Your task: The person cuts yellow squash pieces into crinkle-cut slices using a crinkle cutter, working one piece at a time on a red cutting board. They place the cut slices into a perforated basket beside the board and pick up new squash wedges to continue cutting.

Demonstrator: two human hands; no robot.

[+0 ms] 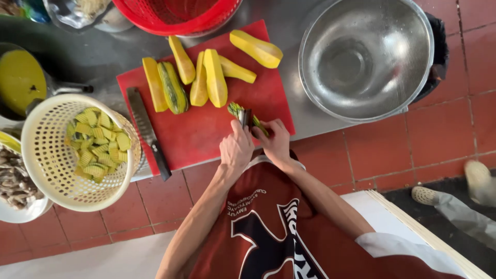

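My left hand (236,150) and my right hand (274,143) meet at the near edge of a red cutting board (206,134). Between them is a green and yellow squash strip (235,109), gripped by my right hand. My left hand pinches a small dark metal blade (245,118) against the strip. Several long yellow squash pieces (214,77) and one green-striped piece (173,88) lie farther back on the board. A large knife (147,132) with a black handle rests along the board's left edge.
A cream plastic basket (51,165) of crinkle-cut squash slices stands at left. A big metal colander bowl (367,57) sits at right, a red basket (175,15) at the back. A pan (20,77) and a white plate (15,212) are far left. Another person's feet (478,181) stand on the tiled floor at right.
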